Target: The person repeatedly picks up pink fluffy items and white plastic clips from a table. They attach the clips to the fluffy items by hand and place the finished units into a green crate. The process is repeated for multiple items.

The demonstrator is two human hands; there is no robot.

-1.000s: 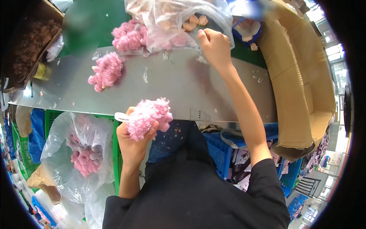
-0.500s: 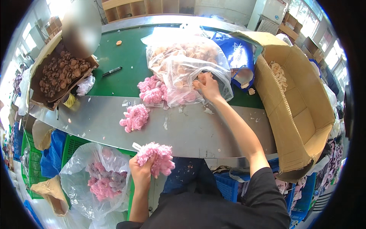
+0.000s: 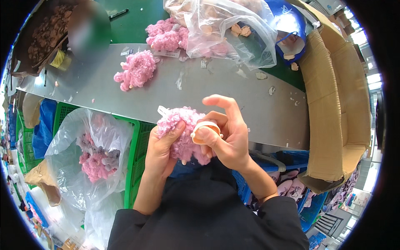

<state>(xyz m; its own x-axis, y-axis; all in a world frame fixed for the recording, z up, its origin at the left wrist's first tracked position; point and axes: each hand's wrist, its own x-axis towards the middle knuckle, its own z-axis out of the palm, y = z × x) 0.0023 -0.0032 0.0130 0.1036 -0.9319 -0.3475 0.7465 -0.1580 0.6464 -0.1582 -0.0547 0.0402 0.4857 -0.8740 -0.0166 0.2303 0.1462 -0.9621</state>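
Close to my body, just off the table's near edge, my left hand (image 3: 161, 146) grips a pink curly plush piece (image 3: 180, 120) with a small white tag loop. My right hand (image 3: 234, 141) pinches a small peach-coloured, cup-shaped piece (image 3: 198, 128) with its thumb inside, index finger raised. The piece is held against the plush's right side. On the metal table strip lies another pink plush (image 3: 139, 67). Beyond it, more pink plush (image 3: 163, 35) lies beside a clear plastic bag (image 3: 260, 57); peach pieces (image 3: 246, 31) show at the bag's mouth.
A tall cardboard box (image 3: 323, 100) stands at the right, beside a blue bag (image 3: 287, 18). At far left is a box of brown pieces (image 3: 49, 31). A green crate (image 3: 132, 166) and a clear bag (image 3: 66, 146) with pink and grey plush sit lower left.
My right hand has come back from the clear bag to my left hand, now with a peach piece in its grip. The left hand, still holding the plush, has risen; the view has tilted nearer.
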